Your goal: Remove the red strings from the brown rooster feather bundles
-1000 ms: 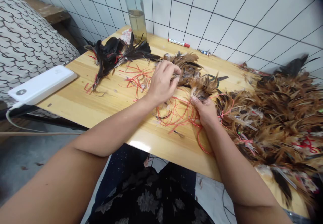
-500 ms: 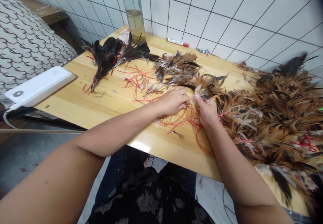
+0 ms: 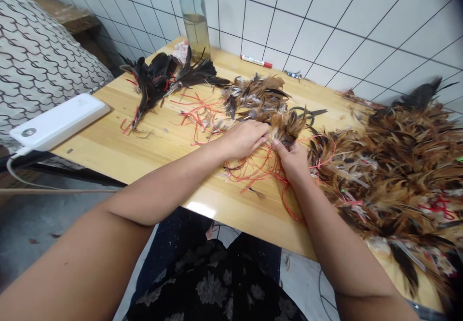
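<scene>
Leaving the loose, mottled brown feather pile, the curled left hand has joined the right hand at the small brown feather bunch above the pale wooden table; the right pinches its base, the left's hold is unclear.

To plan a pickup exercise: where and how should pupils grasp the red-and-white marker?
Probably mid-barrel, from above and the near side: the marker is slim and lies flat, roughly along the tiled wall close behind it.
</scene>
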{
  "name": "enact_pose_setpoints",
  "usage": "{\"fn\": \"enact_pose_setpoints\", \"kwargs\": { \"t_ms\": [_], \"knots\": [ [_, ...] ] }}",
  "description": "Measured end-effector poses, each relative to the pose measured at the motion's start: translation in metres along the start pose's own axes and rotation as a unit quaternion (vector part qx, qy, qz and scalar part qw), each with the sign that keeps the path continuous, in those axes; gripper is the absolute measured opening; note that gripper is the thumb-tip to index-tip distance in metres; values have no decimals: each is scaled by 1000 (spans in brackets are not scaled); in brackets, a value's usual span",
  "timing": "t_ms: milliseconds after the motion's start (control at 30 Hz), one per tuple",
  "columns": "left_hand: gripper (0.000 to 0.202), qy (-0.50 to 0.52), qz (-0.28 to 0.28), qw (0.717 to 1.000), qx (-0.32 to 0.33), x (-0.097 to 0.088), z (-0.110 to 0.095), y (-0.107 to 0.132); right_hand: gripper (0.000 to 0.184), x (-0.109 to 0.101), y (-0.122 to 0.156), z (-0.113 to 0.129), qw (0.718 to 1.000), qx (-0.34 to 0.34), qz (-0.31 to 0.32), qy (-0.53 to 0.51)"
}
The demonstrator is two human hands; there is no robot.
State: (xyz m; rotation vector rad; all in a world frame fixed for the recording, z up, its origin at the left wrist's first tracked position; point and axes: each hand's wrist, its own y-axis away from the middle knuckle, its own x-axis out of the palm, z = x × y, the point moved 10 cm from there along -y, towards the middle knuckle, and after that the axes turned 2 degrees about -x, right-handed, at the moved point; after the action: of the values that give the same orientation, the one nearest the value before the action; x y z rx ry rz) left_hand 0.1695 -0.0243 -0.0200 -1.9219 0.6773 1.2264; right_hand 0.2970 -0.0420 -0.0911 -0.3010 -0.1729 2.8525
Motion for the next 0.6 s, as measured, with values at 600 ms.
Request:
{"fn": "enact_pose_setpoints", "kwargs": {
  "t_ms": [600],
  "knots": [
    [18, -129, -97, 977, 135, -20, -35, 10, 35, 13, 2, 7, 996, 23, 86, -1]
  ]
}}
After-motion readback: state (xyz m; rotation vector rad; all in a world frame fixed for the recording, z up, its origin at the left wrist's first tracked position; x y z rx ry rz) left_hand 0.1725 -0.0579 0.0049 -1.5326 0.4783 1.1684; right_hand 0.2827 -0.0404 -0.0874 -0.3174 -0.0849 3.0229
